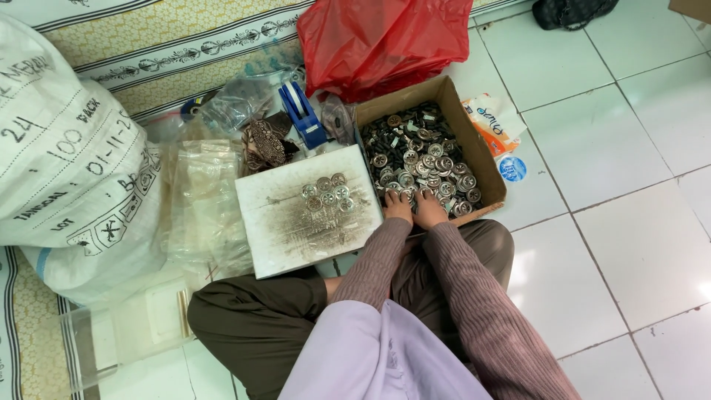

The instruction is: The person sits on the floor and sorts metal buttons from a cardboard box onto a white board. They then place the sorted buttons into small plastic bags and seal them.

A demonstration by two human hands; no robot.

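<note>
A brown cardboard box (pixel 483 159) on the tiled floor holds a heap of small round metal rings (pixel 422 159). Both hands reach into its near edge, side by side. My left hand (pixel 398 205) and my right hand (pixel 430 207) press their fingers down into the rings; what the fingers hold is hidden. Left of the box lies a worn white board (pixel 296 230) with several of the same round rings (pixel 326 192) grouped near its top. My ribbed brown sleeves and crossed legs fill the bottom of the view.
A big white printed sack (pixel 67 163) lies at the left, with clear plastic bags (pixel 204 200) beside it. A red plastic bag (pixel 385 41), a blue tape dispenser (pixel 302 111) and a snack packet (pixel 492 122) surround the box. White floor tiles extend to the right.
</note>
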